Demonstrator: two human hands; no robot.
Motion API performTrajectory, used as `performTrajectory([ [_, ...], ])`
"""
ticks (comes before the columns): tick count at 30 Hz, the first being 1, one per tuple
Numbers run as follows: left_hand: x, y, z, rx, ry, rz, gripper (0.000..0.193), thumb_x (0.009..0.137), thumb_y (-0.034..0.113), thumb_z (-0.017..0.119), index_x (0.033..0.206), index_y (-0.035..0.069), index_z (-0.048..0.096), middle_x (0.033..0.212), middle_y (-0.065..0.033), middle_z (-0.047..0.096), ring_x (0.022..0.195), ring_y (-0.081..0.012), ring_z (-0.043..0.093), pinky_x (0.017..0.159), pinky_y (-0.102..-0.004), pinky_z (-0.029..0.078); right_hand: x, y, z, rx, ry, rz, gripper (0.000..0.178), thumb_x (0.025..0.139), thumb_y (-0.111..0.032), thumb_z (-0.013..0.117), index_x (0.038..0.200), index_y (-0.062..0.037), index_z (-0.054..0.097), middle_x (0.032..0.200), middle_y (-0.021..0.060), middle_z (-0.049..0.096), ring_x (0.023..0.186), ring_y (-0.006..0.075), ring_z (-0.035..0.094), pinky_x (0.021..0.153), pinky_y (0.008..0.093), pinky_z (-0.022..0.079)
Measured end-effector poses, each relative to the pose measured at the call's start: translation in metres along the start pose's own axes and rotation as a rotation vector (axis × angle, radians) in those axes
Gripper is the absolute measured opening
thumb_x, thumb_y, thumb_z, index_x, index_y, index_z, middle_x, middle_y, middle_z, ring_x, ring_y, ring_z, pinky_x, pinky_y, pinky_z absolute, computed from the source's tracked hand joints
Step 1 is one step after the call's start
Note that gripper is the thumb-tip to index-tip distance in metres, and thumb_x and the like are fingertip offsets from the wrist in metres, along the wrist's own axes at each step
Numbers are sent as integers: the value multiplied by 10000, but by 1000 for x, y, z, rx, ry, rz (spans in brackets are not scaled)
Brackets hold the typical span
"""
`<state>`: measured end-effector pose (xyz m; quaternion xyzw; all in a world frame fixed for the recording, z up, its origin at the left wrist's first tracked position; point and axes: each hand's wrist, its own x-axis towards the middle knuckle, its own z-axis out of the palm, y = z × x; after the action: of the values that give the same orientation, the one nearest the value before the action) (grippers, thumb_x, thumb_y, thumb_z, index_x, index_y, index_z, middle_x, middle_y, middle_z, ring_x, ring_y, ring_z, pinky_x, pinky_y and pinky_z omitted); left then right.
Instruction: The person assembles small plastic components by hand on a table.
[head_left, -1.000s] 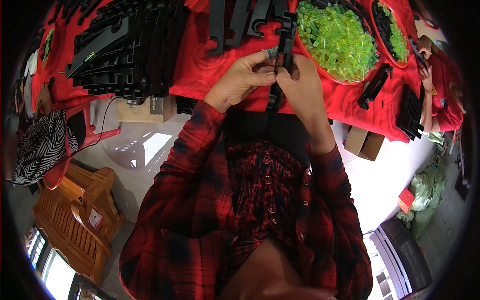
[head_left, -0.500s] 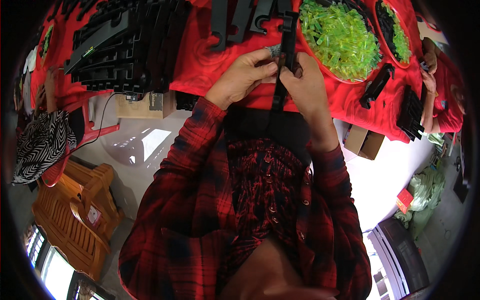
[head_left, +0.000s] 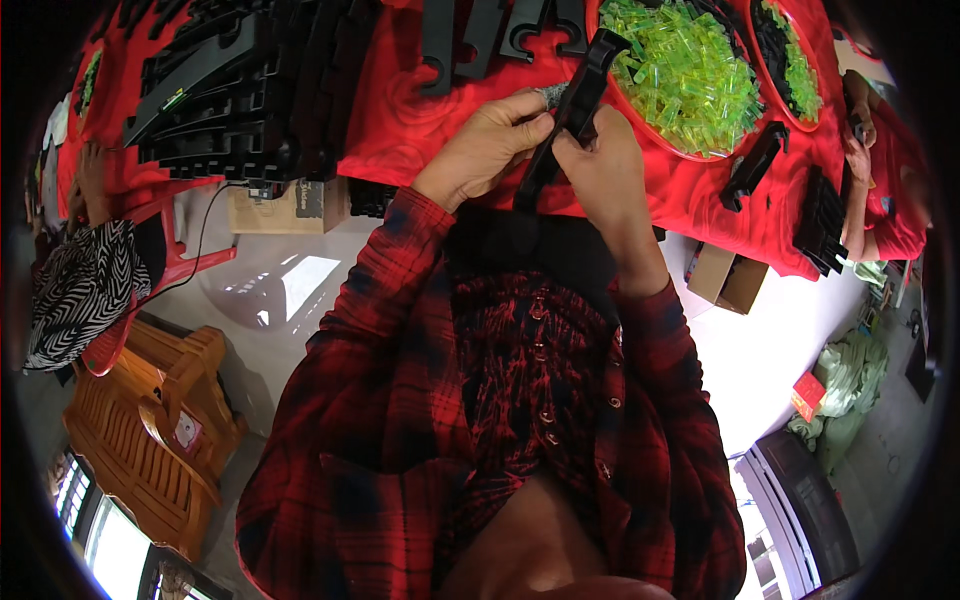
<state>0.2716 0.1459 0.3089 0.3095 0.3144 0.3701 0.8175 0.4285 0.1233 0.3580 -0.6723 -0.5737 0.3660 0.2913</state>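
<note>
A long black plastic piece with a curved hook end (head_left: 585,90) slants between my two hands over the table's near edge. My right hand (head_left: 608,165) is closed around its middle, the thumb pressed on its face. My left hand (head_left: 485,145) pinches at its left edge, thumb against forefinger; whether something small sits between those fingertips is hidden. Just past the left fingertips, a small grey rough-textured thing (head_left: 552,95) shows beside the piece. To the right of my hands stands a red basin (head_left: 690,155) heaped with translucent yellow-green plastic pieces (head_left: 680,80).
A large stack of black plastic parts (head_left: 250,100) fills the left of the red-covered table (head_left: 400,130). More hooked black pieces (head_left: 480,40) lie at the far side, others (head_left: 755,165) at right. Co-workers' hands show at right (head_left: 858,140) and left (head_left: 92,175). Cardboard boxes (head_left: 280,208) stand below.
The long black piece has tilted, its hooked far end swinging right and its near end left. My right hand has turned slightly with it; the left hand has barely moved.
</note>
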Motion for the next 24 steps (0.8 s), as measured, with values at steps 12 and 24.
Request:
performTrajectory([
  [12, -3, 1, 5, -237, 50, 40, 263, 1015, 120, 589, 1257, 20, 615, 1028, 17, 659, 912, -48, 620, 806, -209, 531, 4, -5, -3, 184, 3, 59, 270, 889, -227, 660, 956, 30, 609, 861, 181, 644, 760, 294, 645, 683, 397, 498],
  [24, 0, -15, 3, 268, 67, 151, 254, 1043, 125, 538, 1250, 5, 623, 1126, 20, 597, 1012, -43, 561, 890, -198, 468, 8, 26, 13, 244, 109, 19, 235, 901, -187, 631, 970, 33, 587, 859, 206, 645, 789, 334, 647, 717, 416, 498],
])
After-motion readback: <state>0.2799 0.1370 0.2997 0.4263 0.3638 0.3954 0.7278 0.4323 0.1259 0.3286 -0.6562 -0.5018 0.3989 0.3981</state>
